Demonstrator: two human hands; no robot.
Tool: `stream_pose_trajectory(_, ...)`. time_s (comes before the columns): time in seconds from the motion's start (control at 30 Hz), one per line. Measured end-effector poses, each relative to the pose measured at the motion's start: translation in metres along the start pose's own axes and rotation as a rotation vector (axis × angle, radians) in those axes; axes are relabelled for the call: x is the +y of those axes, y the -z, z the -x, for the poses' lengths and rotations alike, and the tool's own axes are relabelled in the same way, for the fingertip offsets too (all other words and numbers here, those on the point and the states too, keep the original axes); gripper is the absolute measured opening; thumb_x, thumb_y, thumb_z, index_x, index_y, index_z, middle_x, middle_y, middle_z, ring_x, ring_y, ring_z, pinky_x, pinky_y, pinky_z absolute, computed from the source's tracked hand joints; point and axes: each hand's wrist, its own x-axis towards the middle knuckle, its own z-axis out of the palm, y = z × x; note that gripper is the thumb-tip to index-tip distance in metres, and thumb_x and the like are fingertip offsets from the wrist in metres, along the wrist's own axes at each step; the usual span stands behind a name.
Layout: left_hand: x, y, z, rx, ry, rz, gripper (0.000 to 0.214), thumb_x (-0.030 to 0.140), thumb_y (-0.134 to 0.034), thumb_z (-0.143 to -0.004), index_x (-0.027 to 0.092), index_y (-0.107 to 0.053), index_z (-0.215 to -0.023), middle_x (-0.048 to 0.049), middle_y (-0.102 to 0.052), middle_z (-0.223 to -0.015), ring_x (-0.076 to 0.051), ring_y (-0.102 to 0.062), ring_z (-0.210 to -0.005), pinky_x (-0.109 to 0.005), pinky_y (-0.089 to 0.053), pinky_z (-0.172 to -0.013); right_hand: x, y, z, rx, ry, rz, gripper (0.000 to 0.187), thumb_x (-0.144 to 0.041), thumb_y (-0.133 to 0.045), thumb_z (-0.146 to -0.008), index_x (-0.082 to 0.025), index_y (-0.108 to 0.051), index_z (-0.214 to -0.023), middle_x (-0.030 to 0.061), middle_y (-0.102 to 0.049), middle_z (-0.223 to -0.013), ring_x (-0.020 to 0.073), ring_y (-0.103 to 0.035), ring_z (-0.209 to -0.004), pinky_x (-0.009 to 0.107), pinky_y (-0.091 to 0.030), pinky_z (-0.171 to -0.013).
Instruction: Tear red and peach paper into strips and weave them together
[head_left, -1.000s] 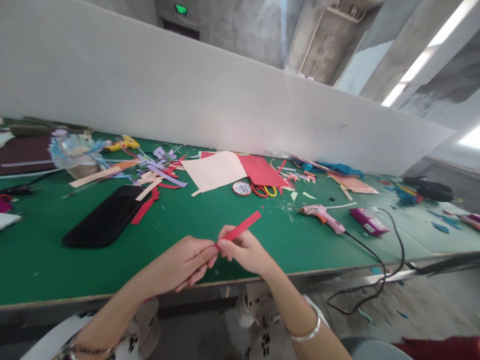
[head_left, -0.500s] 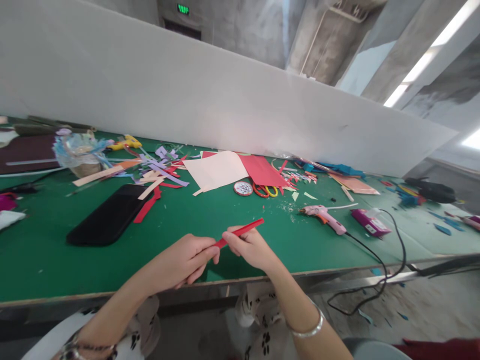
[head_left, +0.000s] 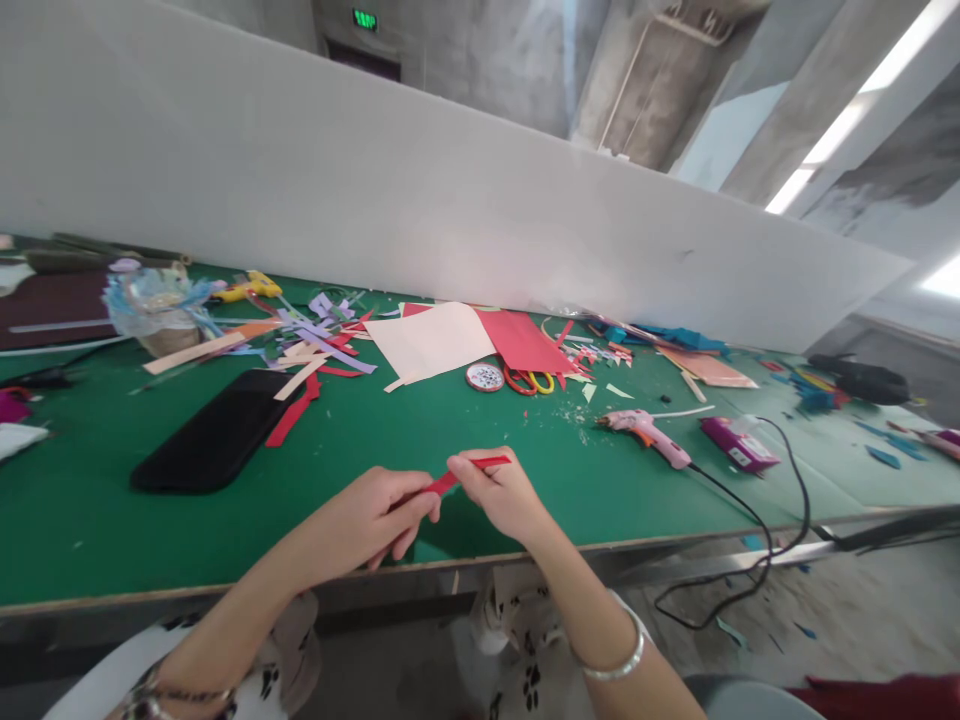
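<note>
Both my hands hold a narrow red paper strip [head_left: 448, 481] just above the near edge of the green table [head_left: 90, 500]. My left hand [head_left: 379, 515] pinches its near end with thumb and forefinger. My right hand [head_left: 499, 490] has its fingers closed on the far end, whose tip shows past my fingers. A pink glue gun [head_left: 645, 432] lies to the right of my right hand. Beyond my hands lie red-handled scissors [head_left: 529, 380] and a small round tin [head_left: 484, 376].
A black phone [head_left: 217, 432] lies flat at the left. Cream [head_left: 427, 340] and red [head_left: 521, 340] paper sheets and several coloured strips are scattered toward the white partition [head_left: 375, 190]. The glue gun's black cable [head_left: 757, 540] loops over the right table edge beside a purple packet [head_left: 739, 445].
The red strip has tipped from slanting up to nearly level, and less of it sticks out beyond my right hand. Both hands stayed in the same spot.
</note>
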Motion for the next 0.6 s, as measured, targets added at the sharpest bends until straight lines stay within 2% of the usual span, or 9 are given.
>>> stream_pose_trajectory(0.07,0.000,0.000,-0.001,0.053,-0.057,-0.051,0.036,0.047,-0.037,-0.087,0.017,-0.051,-0.073,0.0050,-0.054,-0.055,-0.007,-0.047,-0.040,-0.016,-0.035,-0.041,0.002,-0.006,0.000,0.018,0.013,-0.004,0.041,-0.040,-0.041,-0.085,-0.017,-0.038,-0.051,-0.0058,-0.028,-0.046,0.0060,-0.025,-0.045,0.021,-0.021,-0.044)
stream_pose_trajectory(0.17,-0.002,-0.001,-0.004,0.114,-0.119,-0.125,0.035,0.045,-0.037,-0.088,0.017,-0.048,-0.070,0.0067,-0.051,-0.047,-0.007,-0.047,-0.039,-0.016,-0.034,-0.044,0.005,-0.015,0.001,0.019,0.004,-0.042,0.042,-0.042,-0.038,-0.086,-0.017,-0.041,-0.052,-0.0056,-0.029,-0.046,0.0059,-0.026,-0.045,0.021,-0.022,-0.044)
stream_pose_trajectory(0.27,-0.003,0.000,-0.004,0.086,-0.108,-0.124,0.037,0.045,-0.035,-0.089,0.017,-0.048,-0.068,0.0069,-0.050,-0.045,-0.007,-0.046,-0.038,-0.017,-0.035,-0.044,0.005,-0.014,0.001,0.019,-0.024,-0.051,0.046,-0.045,-0.036,-0.087,-0.018,-0.036,-0.050,-0.0058,-0.029,-0.044,0.0054,-0.026,-0.043,0.021,-0.021,-0.043)
stream_pose_trajectory(0.47,-0.002,0.005,-0.001,0.013,-0.090,-0.068,0.038,0.046,-0.034,-0.089,0.017,-0.053,-0.072,0.0077,-0.047,-0.041,-0.007,-0.045,-0.038,-0.016,-0.036,-0.047,-0.002,0.001,0.000,0.059,-0.033,0.105,0.046,-0.045,-0.039,-0.084,-0.019,-0.025,-0.048,-0.0062,-0.021,-0.046,0.0052,-0.020,-0.044,0.022,-0.016,-0.044)
stream_pose_trajectory(0.6,-0.004,0.009,0.001,-0.010,-0.073,-0.094,0.039,0.047,-0.035,-0.089,0.018,-0.055,-0.072,0.0085,-0.042,-0.036,-0.007,-0.040,-0.036,-0.017,-0.034,-0.046,-0.002,0.006,0.001,-0.036,-0.045,0.071,0.045,-0.043,-0.037,-0.086,-0.018,-0.035,-0.049,-0.0057,-0.031,-0.044,0.0055,-0.028,-0.043,0.021,-0.022,-0.044)
